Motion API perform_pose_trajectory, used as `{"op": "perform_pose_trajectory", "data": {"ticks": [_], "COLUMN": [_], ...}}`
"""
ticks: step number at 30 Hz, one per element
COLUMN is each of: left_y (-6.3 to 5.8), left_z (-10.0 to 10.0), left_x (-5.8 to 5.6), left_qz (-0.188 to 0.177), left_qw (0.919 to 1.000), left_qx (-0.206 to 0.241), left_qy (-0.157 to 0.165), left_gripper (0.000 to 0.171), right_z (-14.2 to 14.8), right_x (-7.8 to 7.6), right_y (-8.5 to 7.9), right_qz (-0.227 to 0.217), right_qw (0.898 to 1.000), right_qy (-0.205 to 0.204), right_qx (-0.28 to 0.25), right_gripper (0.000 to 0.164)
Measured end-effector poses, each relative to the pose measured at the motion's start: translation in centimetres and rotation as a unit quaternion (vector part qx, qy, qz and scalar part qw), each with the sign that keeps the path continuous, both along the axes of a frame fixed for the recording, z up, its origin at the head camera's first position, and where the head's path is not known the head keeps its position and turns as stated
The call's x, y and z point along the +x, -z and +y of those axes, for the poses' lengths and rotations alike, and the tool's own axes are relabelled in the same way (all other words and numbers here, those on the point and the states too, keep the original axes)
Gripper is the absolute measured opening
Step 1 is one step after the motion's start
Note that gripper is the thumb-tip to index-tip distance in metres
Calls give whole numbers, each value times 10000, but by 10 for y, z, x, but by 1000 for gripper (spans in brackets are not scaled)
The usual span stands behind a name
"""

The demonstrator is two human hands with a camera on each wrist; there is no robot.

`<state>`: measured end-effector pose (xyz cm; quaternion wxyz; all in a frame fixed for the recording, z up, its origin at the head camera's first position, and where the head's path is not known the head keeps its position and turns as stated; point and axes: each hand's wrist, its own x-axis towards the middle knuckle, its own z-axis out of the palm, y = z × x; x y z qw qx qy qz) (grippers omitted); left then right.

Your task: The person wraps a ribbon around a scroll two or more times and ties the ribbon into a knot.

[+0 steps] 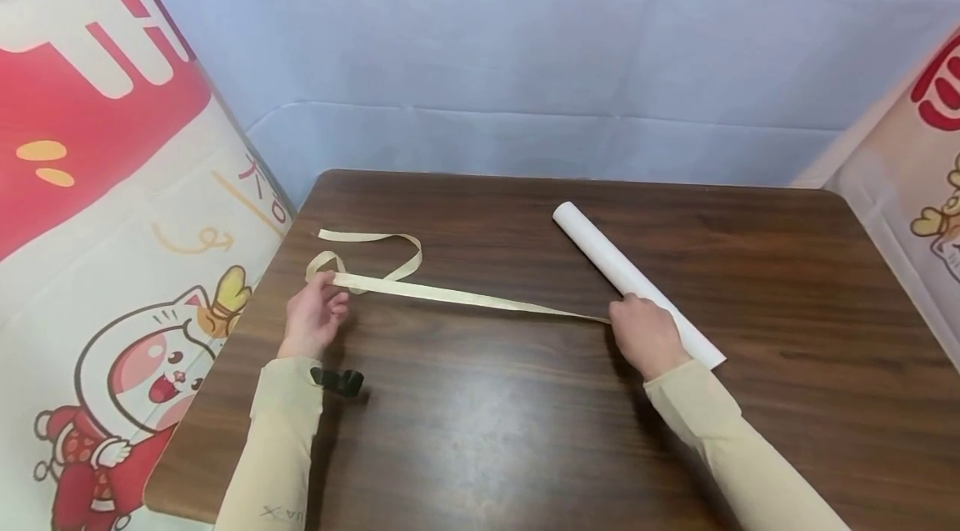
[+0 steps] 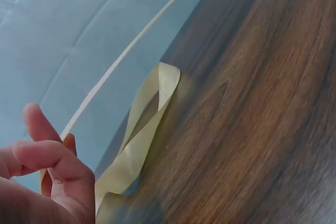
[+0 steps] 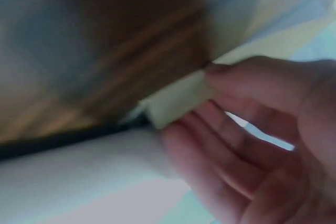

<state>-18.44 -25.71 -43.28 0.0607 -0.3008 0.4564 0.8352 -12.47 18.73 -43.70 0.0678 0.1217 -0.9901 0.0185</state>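
Observation:
A pale yellow ribbon [image 1: 450, 295] stretches nearly straight between my two hands above the table. At the left, my left hand [image 1: 315, 318] pinches it between thumb and finger, the other fingers loosely bent. Past that hand, the ribbon's slack [image 2: 131, 161] twists into a loop, and its free tail curves over the tabletop farther back. My right hand [image 1: 647, 335] pinches the other end, and a short tip [image 3: 176, 100] sticks out beyond the thumb. Right beside this hand lies a white roll [image 1: 622, 260], slanting across the table; the hand overlaps part of it in the head view.
The brown wood-grain table [image 1: 465, 431] has rounded corners. Behind it hangs a pale blue creased cloth [image 1: 525, 56]. Printed cartoon panels stand at the left [image 1: 142, 364] and right [image 1: 941, 181]. A black curved piece [image 1: 341, 382] sticks out at the left cuff.

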Motion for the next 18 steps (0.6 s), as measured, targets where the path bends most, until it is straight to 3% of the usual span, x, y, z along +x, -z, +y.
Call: {"op": "perform_pose_trajectory", "data": {"ticks": [7,10,13,15,18], "left_y": [-3,0,4,7,8], "left_z": [-10,-12,-11,-10,-11], "left_x": [5,6,7,6,7], "left_qz": [59,114,250,359,457], "left_qw": [9997,9968,9890,9840,9793], "left_qx": [-228,-788,-1443,-1723,-1930], "left_qy": [58,-61,-199,-277,-394], "left_gripper": [6,7,7,17,51], "right_z": [15,21,29,34,41], "right_x": [11,14,16,17,20], "right_y": [8,10,10,11,12], "right_qz": [529,569,588,609,663], "right_qw": [9984,9981,9981,9981,9977], "right_qy": [-205,-230,-160,-108,-54], "right_qx": [-81,-80,-70,-78,-122], "right_gripper": [16,17,15,13,12]}}
